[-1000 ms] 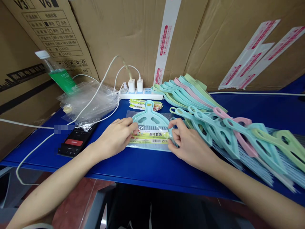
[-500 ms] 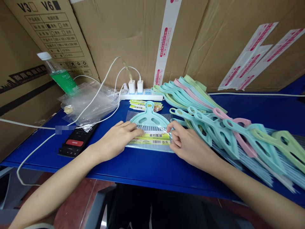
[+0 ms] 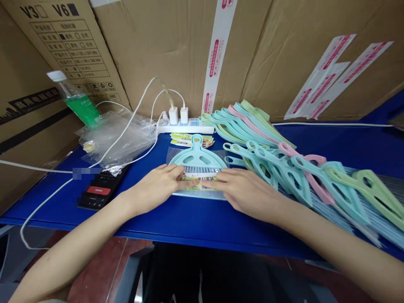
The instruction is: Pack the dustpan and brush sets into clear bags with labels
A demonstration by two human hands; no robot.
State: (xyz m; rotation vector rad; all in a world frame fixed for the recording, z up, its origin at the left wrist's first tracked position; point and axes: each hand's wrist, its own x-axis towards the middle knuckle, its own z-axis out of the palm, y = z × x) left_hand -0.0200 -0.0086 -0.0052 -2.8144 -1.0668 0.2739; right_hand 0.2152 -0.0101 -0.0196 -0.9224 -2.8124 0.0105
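A pale blue dustpan (image 3: pixel 199 158) with a grey-bristled brush (image 3: pixel 201 169) lies in a clear plastic bag (image 3: pixel 173 155) on the blue table, its handle pointing away from me. A yellow-green printed label (image 3: pixel 205 177) sits across the bristles. My left hand (image 3: pixel 164 182) rests on the left of the packet, thumb stretched over the label. From the other side, my right hand (image 3: pixel 243 187) lies with extended fingers on the right of the packet and label. Both hands are open, and they cover the label's two ends.
Several brushes (image 3: pixel 301 181) and a row of dustpans (image 3: pixel 249 122) lie at right. Behind the packet are spare labels (image 3: pixel 192 140) and a power strip (image 3: pixel 195 126). At left are plastic bags (image 3: pixel 121 134), a bottle (image 3: pixel 82 107), a phone (image 3: pixel 100 189) and a white cable (image 3: pixel 123 128).
My right hand has let go of the pinched bag edge and moved left, its fingers now flat on the label. My left thumb reaches farther right across the label.
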